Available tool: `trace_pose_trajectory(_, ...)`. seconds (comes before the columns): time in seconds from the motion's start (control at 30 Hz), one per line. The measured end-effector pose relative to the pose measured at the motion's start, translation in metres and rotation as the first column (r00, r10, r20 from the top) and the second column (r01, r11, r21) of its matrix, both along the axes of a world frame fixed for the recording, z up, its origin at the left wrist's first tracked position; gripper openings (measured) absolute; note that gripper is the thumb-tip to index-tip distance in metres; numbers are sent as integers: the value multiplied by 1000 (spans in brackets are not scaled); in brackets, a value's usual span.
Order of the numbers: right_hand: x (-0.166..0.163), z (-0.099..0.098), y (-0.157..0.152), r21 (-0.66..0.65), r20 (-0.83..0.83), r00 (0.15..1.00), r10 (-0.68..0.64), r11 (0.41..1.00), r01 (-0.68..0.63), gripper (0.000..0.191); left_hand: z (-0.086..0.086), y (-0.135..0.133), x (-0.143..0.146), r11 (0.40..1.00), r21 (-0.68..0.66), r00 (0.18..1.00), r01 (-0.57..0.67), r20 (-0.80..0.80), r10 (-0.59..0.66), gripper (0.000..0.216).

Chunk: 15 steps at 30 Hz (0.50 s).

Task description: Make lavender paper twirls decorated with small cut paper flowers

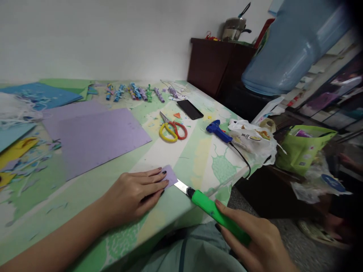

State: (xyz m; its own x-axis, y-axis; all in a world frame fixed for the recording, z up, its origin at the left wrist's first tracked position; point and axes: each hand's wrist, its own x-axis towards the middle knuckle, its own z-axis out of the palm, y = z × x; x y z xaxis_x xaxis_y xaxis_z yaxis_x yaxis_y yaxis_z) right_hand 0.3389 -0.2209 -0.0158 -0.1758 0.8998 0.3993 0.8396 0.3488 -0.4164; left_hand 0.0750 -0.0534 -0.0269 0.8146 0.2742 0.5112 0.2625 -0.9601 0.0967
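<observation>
My left hand lies flat with fingers stretched out over a small piece of purple foam sheet, pressing it to the table. Part of that piece is hidden under the fingers. My right hand is wrapped round the green handle of a utility knife. Its blade points up and left, and the tip meets the right edge of the purple piece. Beyond the hands lie scissors with one yellow and one red handle loop. A large purple sheet rests to the left.
Several curled paper rolls line the wall side of the table, near a black phone. At right are a blue glue gun with its cord, plastic bags and a water-cooler bottle. Scraps litter the left. Another person's shoe shows lower right.
</observation>
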Motion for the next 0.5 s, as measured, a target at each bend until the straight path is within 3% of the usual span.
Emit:
trace_pose_trajectory(0.27, -13, -5, 10, -18, 19, 999, -37, 999, 38, 35, -4, -1, -3, 1000, -7, 1000, -12, -13, 12, 28)
trace_pose_trajectory(0.5, -13, 3, 13, -36, 8, 999, -37, 999, 37, 34, 1, 1, -1, 1000, -1, 1000, -4, -23, 4, 28)
